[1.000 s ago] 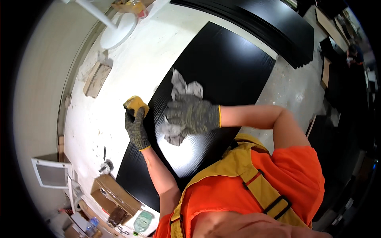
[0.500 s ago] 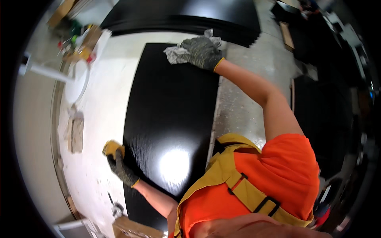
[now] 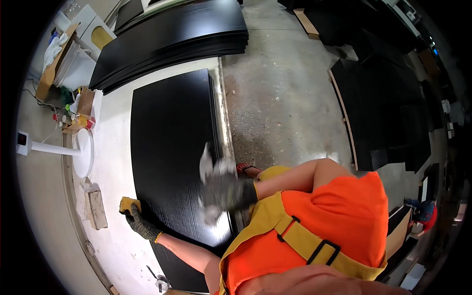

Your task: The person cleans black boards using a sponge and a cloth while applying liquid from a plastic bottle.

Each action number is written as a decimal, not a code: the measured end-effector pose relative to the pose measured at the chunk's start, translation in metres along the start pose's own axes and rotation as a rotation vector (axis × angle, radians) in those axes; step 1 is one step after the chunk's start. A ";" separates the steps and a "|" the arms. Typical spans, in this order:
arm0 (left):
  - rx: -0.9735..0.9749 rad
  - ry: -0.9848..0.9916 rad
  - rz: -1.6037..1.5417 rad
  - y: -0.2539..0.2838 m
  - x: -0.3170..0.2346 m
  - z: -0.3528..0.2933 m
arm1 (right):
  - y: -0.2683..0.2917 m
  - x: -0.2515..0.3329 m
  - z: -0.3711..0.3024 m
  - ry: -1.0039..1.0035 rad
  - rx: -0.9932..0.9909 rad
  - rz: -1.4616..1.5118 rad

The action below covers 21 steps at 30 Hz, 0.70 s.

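Observation:
A glossy black panel (image 3: 172, 113) lies on the white table, on top of others like it. Over its near right part is my right hand (image 3: 227, 191), in a dark grey knit glove with a yellow cuff. That hand is closed on a whitish rag (image 3: 206, 164), blurred by motion, whose ends stick out around the fingers. By the panel's left edge, my left hand (image 3: 142, 227), gloved alike, grips a yellow block (image 3: 129, 205) that looks like a sponge or sanding block. Whether the rag touches the panel I cannot tell.
Beyond lies a stack of black panels (image 3: 172, 34). On the white table (image 3: 109, 162) stand a round white stand with an arm (image 3: 83, 153) and a worn pale block (image 3: 96, 210). More dark panels (image 3: 378, 113) lie at the right; a person in red (image 3: 427, 216) is farther off.
My right hand has come from the panel's far end back toward me with the rag. My left hand keeps the yellow block near the panel's edge. The whole view has shifted.

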<state>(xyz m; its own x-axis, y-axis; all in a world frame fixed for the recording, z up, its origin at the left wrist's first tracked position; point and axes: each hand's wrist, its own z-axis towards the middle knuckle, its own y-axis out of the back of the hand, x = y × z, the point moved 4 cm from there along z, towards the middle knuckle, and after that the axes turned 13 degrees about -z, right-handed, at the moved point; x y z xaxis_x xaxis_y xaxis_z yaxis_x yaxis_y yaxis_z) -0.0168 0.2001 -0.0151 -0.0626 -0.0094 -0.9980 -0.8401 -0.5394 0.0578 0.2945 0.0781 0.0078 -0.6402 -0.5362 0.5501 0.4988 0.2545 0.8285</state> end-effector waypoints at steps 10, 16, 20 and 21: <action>0.000 0.032 0.068 0.008 -0.006 -0.005 | 0.013 -0.077 0.014 0.452 -0.242 0.363; -0.015 0.024 0.057 0.004 -0.002 -0.004 | 0.128 -0.256 0.057 0.017 -0.530 -0.614; -0.005 0.024 0.038 0.017 0.008 0.000 | 0.183 -0.309 0.074 -0.157 -0.657 -0.650; 0.071 -0.002 0.004 -0.018 -0.009 0.007 | 0.211 -0.402 0.070 -0.023 -0.687 -0.238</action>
<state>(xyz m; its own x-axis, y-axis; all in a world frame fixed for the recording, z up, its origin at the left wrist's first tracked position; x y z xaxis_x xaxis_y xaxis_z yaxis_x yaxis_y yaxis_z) -0.0048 0.2153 -0.0071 -0.0668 -0.0096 -0.9977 -0.8761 -0.4779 0.0633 0.6161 0.4037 -0.0309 -0.7853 -0.4955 0.3712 0.5939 -0.4336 0.6777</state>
